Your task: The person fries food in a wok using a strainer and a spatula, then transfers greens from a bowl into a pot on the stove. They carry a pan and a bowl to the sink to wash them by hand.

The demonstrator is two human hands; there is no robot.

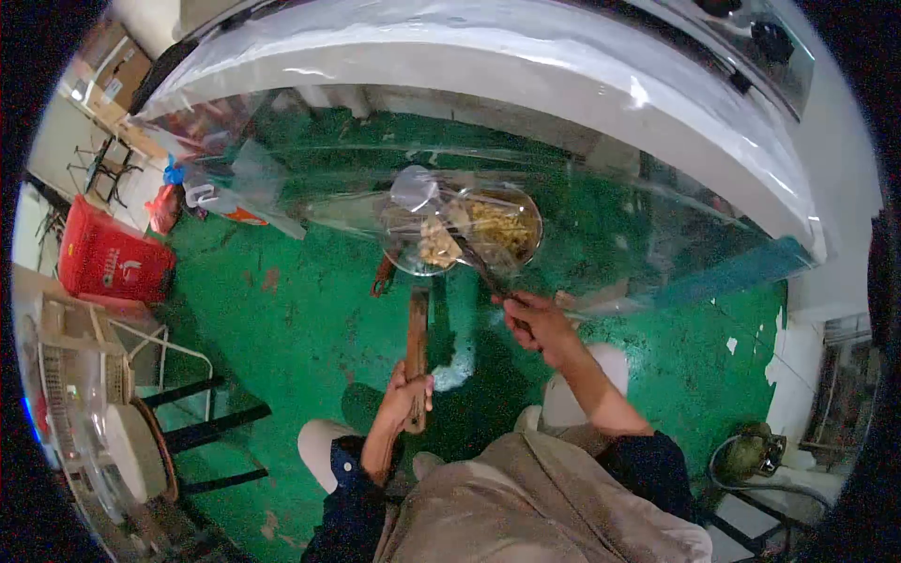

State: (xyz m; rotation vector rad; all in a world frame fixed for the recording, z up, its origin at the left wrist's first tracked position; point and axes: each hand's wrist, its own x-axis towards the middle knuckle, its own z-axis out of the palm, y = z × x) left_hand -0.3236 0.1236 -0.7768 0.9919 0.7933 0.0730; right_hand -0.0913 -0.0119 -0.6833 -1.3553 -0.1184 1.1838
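My left hand point(404, 399) is closed around a long flat wooden stick point(417, 328), which points away from me. Its far end lies just below a round bowl point(399, 258) of pale, lumpy food point(437, 246). My right hand point(540, 324) grips a dark, slim utensil point(483, 266); its exact kind is unclear. The utensil's tip reaches over the pale food, between the two bowls. To the right, a shiny metal bowl point(540, 225) holds yellowish chopped food point(499, 223). A whitish round piece point(414, 188) overlaps the back of the left bowl.
A white-edged table point(526, 75) draped in clear plastic curves across the front. On the green floor point(263, 310) stand a red bin point(108, 253) at left and a stool point(141, 450) nearer me. A white jug point(211, 199) stands behind. A gas cylinder point(751, 455) with a hose is at right.
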